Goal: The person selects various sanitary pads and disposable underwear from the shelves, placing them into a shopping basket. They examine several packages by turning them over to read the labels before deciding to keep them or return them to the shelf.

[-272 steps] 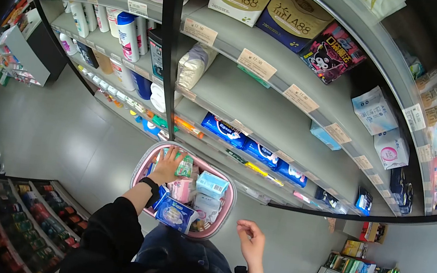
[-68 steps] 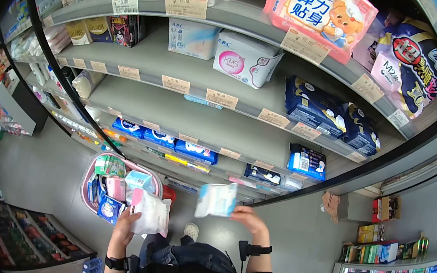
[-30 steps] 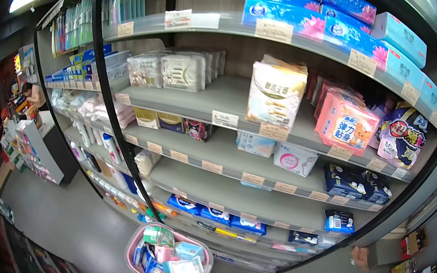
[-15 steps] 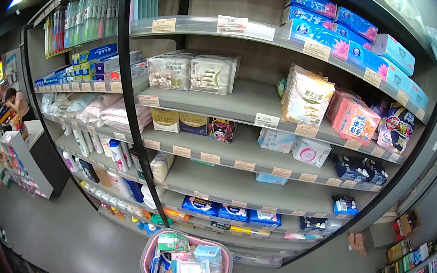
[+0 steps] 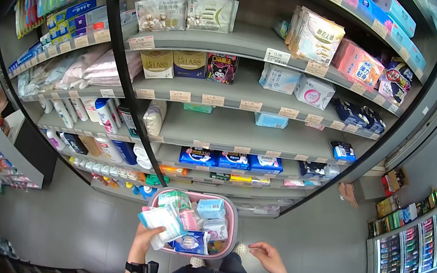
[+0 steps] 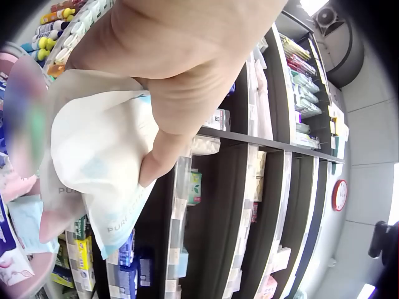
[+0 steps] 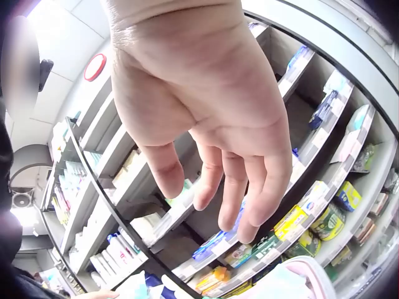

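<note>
My left hand [image 5: 145, 237] grips a white and light-blue soft pack [image 5: 162, 223], thumb on top, over the left rim of a pink basket [image 5: 233, 221]. In the left wrist view the pack [image 6: 93, 156] is creased plastic printed with "PURE". Inside the basket lie a green pack [image 5: 176, 200], a light-blue pack [image 5: 211, 208], a pink pack [image 5: 188, 220], a white pack [image 5: 216, 228] and a dark-blue pack [image 5: 191, 242]. Beyond the basket's right side, my right hand [image 5: 270, 259] hangs with loosely bent fingers and holds nothing; the right wrist view shows its palm [image 7: 199, 99].
Ahead stands a tall shelf unit with boxed and bagged goods on its grey shelves [image 5: 220, 125]. A black upright post [image 5: 123, 63] divides it. To the right are a stocked drinks display [image 5: 414, 245] and a step [image 5: 366, 189]. My shoes [image 5: 240, 249] are just below the basket.
Half a second ago both hands were at the pack. The right hand has let go and moved right; the left has carried the pack left. The head view now tilts further down.
</note>
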The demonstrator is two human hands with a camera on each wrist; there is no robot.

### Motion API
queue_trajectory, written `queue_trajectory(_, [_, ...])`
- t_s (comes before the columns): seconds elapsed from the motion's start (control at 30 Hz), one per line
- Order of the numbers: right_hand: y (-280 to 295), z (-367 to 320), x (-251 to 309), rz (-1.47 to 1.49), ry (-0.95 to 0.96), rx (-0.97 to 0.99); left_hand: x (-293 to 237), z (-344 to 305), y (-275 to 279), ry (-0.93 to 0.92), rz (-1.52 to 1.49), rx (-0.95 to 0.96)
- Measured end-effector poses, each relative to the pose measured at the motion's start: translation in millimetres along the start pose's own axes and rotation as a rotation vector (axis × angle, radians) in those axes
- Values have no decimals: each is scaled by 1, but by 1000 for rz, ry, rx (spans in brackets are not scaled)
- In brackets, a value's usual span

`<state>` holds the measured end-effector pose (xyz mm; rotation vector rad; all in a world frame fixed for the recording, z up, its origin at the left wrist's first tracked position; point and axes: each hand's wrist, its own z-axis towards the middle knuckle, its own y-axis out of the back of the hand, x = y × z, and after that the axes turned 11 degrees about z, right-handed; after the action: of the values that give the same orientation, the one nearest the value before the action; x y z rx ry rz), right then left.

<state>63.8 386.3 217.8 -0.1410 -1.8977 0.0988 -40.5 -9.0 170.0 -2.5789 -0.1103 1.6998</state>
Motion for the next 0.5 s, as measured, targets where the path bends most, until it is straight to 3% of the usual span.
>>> queue_trajectory(0.17, [-6,-11,-14,27,-11,-27,29,19,-14,-60,300,93])
queue_trajectory(0.23, [-11,-13,-15,0,-13,-29,22,22,-38,-342,701,28])
queue_trajectory(0.3, [-14,-15,-19,10,-22,-17,15,26,-62,-313,864,-48])
queue_trajectory(0.37, [-16,-16,-21,27,-17,-21,19,40,-78,-806,1251,-22])
queue_trajectory(0.4, [-16,-18,-22,5,-32,-34,28,48,-82,-913,1334,33])
queue_trajectory(0.43, [-17,-20,-25,-16,-49,-47,46,58,-84,-915,1334,31])
queue_trajectory(0.5, [-19,-24,-24,-32,-57,-47,85,73,-88,-940,1736,207])
